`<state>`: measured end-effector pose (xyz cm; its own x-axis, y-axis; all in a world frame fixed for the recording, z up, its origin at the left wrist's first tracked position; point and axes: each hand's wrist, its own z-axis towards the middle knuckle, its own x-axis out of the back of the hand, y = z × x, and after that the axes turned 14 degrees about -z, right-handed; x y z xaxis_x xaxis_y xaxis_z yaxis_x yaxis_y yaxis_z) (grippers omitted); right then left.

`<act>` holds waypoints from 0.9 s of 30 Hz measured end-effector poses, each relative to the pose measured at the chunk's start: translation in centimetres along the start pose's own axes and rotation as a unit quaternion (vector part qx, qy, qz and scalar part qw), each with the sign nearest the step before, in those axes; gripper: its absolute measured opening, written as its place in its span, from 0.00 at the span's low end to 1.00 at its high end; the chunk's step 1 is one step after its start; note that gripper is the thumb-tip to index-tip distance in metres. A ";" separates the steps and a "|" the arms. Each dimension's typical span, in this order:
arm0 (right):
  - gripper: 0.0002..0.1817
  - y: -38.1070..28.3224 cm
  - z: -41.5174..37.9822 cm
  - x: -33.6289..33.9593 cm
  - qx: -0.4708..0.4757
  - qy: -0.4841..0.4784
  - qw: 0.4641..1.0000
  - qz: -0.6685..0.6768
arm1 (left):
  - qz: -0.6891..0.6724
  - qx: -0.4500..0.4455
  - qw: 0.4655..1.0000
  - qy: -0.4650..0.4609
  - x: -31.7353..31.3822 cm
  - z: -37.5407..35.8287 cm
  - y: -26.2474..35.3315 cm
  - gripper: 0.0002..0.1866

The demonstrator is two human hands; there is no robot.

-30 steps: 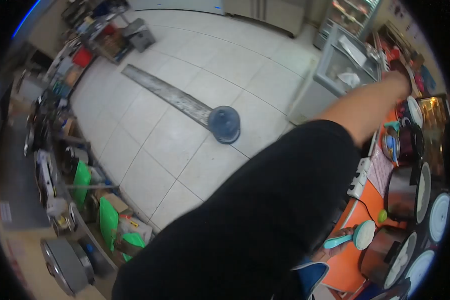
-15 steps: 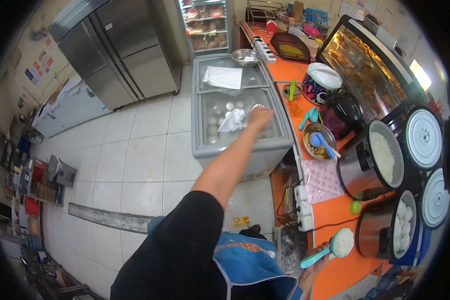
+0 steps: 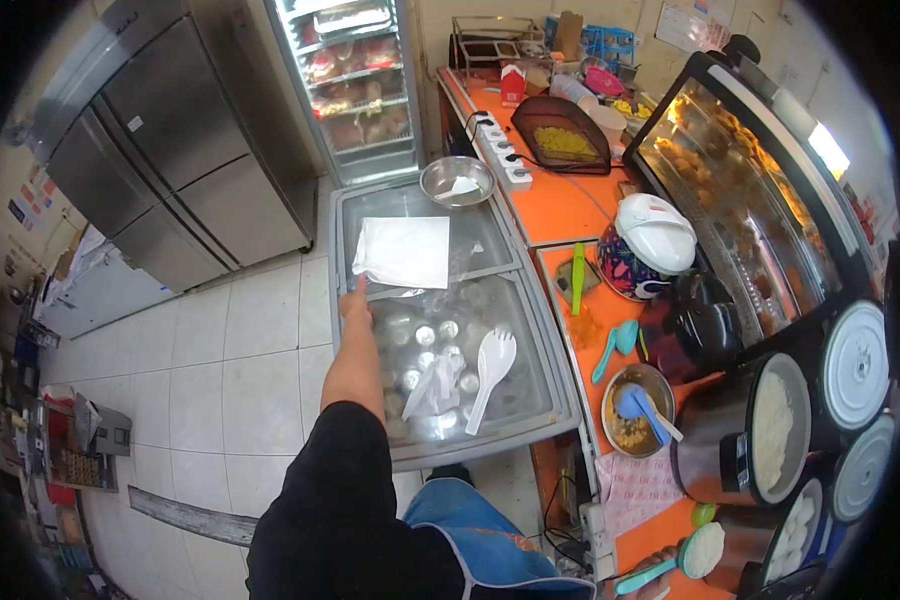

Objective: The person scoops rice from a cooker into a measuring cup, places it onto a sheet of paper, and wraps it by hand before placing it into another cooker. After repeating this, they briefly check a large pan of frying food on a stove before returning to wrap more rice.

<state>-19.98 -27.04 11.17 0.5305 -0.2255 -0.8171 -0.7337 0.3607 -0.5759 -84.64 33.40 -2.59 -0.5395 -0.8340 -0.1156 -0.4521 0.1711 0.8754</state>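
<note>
My left hand [image 3: 357, 302] reaches over the chest freezer [image 3: 560, 395], its fingertips closed at the near left corner of a stack of white paper [image 3: 408, 250]. A white slotted spoon [image 3: 492, 372] lies on the freezer's glass, beside a crumpled clear plastic bag [image 3: 435, 385]. At the lower right, my right hand [image 3: 660, 568] is wrapped round the handle of a turquoise scoop [image 3: 650, 577] heaped with white rice [image 3: 705, 550], close to the rice cookers. Part of that hand is hidden behind the scoop.
On the orange counter [image 3: 545, 215] are a metal bowl with a blue ladle [image 3: 638, 405], a large rice pot [image 3: 745, 440], a pot of eggs [image 3: 780, 545] and a food warmer [image 3: 740, 190]. A metal bowl [image 3: 457, 182] sits on the freezer's far end.
My left hand has moved from the freezer's right side to the paper at its left. The white slotted spoon now lies free on the glass. The view has shifted towards the freezer.
</note>
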 end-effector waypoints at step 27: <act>0.28 0.7 2.0 -6.1 0.132 0.057 0.990 -0.005 | 0.150 -0.179 0.819 -0.525 -7.9 -29.5 13.7 0.21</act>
<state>-22.87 -23.60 15.79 0.4746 -0.3243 -0.8183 -0.5846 0.5788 -0.5685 -65.58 26.87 24.21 -0.9862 0.1595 -0.0450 -0.0511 -0.0347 0.9981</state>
